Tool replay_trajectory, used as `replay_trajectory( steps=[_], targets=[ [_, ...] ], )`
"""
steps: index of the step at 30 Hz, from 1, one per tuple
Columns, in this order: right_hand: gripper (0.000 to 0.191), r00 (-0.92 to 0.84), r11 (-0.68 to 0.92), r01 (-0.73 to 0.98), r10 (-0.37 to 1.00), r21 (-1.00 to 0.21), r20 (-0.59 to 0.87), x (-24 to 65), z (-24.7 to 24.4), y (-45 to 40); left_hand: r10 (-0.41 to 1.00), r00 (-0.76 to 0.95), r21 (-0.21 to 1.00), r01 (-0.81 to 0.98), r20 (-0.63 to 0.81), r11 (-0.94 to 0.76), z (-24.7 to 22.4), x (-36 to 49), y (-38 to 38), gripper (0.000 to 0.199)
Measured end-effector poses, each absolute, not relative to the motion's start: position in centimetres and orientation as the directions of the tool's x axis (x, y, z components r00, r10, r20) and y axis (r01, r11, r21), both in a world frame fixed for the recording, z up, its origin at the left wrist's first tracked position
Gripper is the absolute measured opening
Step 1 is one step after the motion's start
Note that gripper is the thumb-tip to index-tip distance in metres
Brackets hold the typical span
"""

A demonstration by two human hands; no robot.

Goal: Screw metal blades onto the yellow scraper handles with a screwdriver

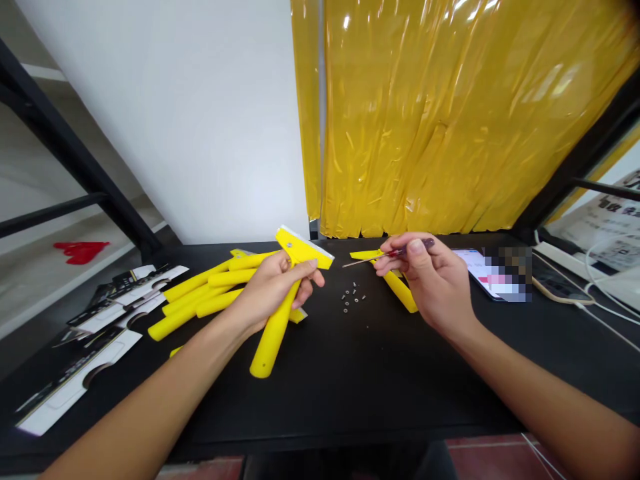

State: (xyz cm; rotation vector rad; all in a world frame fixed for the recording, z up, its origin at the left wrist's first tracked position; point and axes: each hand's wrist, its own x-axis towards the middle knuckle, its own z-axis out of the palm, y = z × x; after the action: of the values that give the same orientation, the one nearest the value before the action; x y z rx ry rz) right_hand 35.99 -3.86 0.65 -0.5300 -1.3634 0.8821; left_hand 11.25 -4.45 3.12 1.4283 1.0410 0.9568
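A yellow scraper (273, 340) with a wide head and a thin metal edge is gripped by my left hand (280, 283), its handle pointing down toward me. My right hand (430, 277) is closed around the dark red handle of a screwdriver (364, 261), whose thin shaft points left toward the scraper head without touching it. Several small screws or nuts (346, 297) lie on the black table between my hands. Behind my right hand rests another yellow scraper (400, 291), partly hidden by it.
Several yellow scrapers (187, 283) are piled left of my left hand. Printed white and black card sleeves (80, 383) lie at the far left. A lit phone (480, 270), another dark phone (560, 291) and white cables are at the right. A yellow plastic curtain (425, 120) hangs behind.
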Motion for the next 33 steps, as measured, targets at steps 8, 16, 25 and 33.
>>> replay_trajectory(
  steps=[8,16,25,33],
  targets=[
    [0.024,0.008,0.546,-0.194,0.832,-0.815,0.555,35.5,0.7,-3.2,0.929,0.355,0.99,-0.055,-0.105,0.132,6.0,9.8,-5.4,0.057],
    [0.027,0.054,0.625,-0.107,0.781,-0.774,0.623,35.8,0.2,-2.8,0.972,0.162,0.976,-0.113,-0.168,0.187,4.6,8.9,-2.7,0.029],
    [0.028,0.202,0.652,-0.123,0.754,-0.748,0.625,35.7,0.2,-3.5,0.953,0.222,0.934,-0.247,-0.205,0.258,2.9,11.7,-3.9,0.015],
    [0.017,-0.011,0.759,0.227,0.629,-0.611,0.777,35.5,-1.3,-4.8,0.972,0.153,0.983,-0.02,-0.177,0.182,1.0,13.8,-4.8,0.024]
  ],
)
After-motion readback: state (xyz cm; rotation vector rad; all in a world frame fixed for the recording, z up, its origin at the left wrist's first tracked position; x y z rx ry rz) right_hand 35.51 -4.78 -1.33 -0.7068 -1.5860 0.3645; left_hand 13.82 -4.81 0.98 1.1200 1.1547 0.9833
